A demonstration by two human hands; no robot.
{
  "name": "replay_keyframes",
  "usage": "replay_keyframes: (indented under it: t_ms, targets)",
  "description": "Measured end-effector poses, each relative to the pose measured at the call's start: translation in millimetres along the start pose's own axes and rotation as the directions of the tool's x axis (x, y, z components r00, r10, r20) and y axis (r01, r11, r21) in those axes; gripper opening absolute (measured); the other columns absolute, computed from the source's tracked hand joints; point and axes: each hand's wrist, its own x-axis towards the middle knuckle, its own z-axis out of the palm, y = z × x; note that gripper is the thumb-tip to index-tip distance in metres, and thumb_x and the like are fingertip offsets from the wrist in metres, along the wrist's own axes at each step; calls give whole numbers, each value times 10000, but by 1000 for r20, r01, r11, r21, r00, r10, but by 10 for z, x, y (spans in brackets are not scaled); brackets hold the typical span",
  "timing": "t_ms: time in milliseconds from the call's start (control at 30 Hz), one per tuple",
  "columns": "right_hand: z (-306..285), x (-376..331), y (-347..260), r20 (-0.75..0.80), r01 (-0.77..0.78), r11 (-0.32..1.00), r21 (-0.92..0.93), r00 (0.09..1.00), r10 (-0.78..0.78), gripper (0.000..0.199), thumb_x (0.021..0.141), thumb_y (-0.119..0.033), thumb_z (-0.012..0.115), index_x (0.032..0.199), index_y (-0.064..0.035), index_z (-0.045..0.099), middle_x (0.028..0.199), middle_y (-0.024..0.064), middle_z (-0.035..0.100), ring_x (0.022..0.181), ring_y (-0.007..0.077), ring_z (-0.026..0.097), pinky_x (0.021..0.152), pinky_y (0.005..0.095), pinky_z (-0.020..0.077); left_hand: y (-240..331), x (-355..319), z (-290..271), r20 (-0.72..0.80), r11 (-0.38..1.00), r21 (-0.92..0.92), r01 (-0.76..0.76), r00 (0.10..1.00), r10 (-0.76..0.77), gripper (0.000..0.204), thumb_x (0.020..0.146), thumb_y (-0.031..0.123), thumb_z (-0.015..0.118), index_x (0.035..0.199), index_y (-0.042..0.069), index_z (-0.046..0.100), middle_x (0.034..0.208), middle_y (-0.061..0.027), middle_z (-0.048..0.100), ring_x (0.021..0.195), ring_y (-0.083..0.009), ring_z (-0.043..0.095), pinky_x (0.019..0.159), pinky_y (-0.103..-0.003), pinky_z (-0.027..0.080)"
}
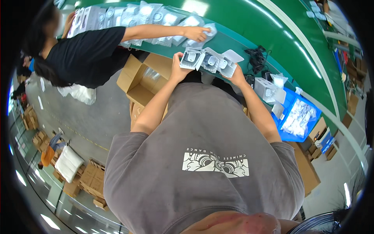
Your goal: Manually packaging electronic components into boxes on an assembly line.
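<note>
Three open white boxes (pixel 197 61) sit side by side between my hands at the near edge of the green bench. Each holds a small pale device with a dark detail, too small to name, and their flaps stand up. My left hand (pixel 180 68) is closed round the left end of the row. Around the right end, beside a raised flap, my right hand (pixel 236 76) grips the boxes. Just beyond them, a co-worker's hand (pixel 196 34) rests on a clear-bagged item (pixel 210 32).
Bagged white items (pixel 146 15) line the bench to the left, where a co-worker in black (pixel 87 54) stands. Black cables (pixel 257 58), another open white box (pixel 268 90) and a blue bin (pixel 296 134) of clear packets are right. An open carton (pixel 130 74) stands left.
</note>
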Motion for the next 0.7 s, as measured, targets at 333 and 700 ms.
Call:
replay_keyframes:
  t_ms: [333, 700]
  targets:
    - [-587, -117, 276, 111, -25, 997, 78, 994, 16, 908, 646, -176, 899, 1423, -59, 442, 1432, 152, 512, 1303, 351, 518, 1088, 397, 418, 304, 149, 196, 222, 990, 85, -116, 971, 94, 780, 665, 160, 877, 1283, -8, 430, 1221, -183, 540, 1098, -310, 561, 960, -386, 470]
    - [-663, -476, -108, -236, 183, 981, -72, 952, -195, 1032, 608, -192, 921, 1454, -22, 356, 1448, 210, 451, 1356, 369, 446, 1119, 415, 384, 1338, -221, -265, 809, 860, 455, 232, 296, -508, 472, 876, 282, 718, 1201, -31, 579, 1136, -150, 638, 991, -209, 620, 881, -327, 506]
